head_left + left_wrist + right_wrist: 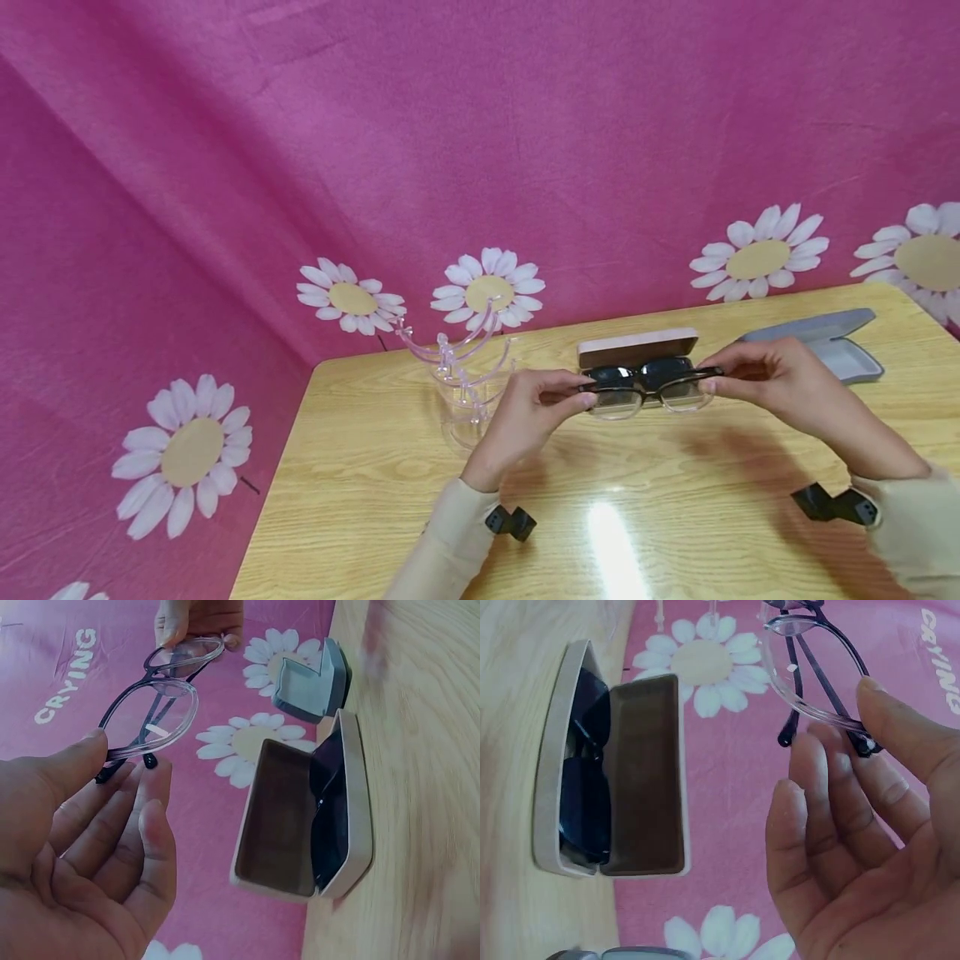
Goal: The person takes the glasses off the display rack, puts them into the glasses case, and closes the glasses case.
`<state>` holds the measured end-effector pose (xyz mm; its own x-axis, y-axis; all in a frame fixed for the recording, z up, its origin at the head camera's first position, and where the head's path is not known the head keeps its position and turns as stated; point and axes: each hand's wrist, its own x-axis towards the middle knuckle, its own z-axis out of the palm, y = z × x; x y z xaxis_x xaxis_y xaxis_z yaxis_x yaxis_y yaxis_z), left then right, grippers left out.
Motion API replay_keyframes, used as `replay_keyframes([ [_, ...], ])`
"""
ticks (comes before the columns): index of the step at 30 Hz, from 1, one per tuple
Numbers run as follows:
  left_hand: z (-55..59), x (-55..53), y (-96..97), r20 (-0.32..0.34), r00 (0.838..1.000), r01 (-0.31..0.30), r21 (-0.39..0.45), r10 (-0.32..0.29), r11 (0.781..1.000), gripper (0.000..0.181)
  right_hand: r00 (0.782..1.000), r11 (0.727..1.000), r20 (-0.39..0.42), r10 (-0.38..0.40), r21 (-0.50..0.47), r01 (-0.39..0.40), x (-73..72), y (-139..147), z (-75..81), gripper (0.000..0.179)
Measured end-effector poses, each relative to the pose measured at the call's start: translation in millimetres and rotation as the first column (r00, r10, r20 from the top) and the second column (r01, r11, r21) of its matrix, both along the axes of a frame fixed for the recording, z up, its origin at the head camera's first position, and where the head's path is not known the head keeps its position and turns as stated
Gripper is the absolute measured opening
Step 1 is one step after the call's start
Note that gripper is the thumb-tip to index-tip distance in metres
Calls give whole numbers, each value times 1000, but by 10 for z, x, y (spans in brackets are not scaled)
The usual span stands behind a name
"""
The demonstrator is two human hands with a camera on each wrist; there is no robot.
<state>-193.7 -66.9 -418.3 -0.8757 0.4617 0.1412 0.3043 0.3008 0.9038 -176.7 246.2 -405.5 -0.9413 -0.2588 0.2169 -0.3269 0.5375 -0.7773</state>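
Observation:
Both hands hold one pair of eyeglasses [617,403] with a black upper rim and clear lower rim, raised in front of an open case. My left hand [527,414] pinches the frame's left end between thumb and fingers. At the other end my right hand [780,385] pinches it the same way. The temples look folded behind the lenses in the left wrist view. Beyond them stands the open pale case [551,780] with a brown lining, and dark sunglasses [586,769] lie inside it.
A grey glasses case [840,354] lies open at the right rear of the wooden table [360,500]. To the left rises a clear plastic tiered stand [465,392] with curved arms. A pink cloth with daisies [600,167] hangs behind the table.

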Motion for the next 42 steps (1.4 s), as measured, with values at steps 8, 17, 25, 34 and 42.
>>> replay_keyframes([
  [8, -114, -90, 229, 65, 998, 9, 45, -12, 999, 24, 994, 997, 112, -19, -77, 28, -93, 224, -129, 19],
  [17, -193, -201, 599, 103, 993, 50, 26, -53, 998, 24, 981, 993, 193, 26, -118, -3, -126, 588, -251, 29],
  [25, -344, -203, 915, 183, 983, 17, 86, -32, 996, 19, 966, 991, 248, -78, -87, 103, -133, 848, -390, 37],
  [34, -414, -206, 1454, 246, 969, -43, 113, 14, 993, 16, 958, 965, 237, -162, -166, 204, -166, 1274, -581, 23],
  [42, -446, -258, 1791, 156, 978, -127, -70, 137, 989, 12, 963, 942, 170, -210, -228, 246, -273, 1467, -692, 25],
])
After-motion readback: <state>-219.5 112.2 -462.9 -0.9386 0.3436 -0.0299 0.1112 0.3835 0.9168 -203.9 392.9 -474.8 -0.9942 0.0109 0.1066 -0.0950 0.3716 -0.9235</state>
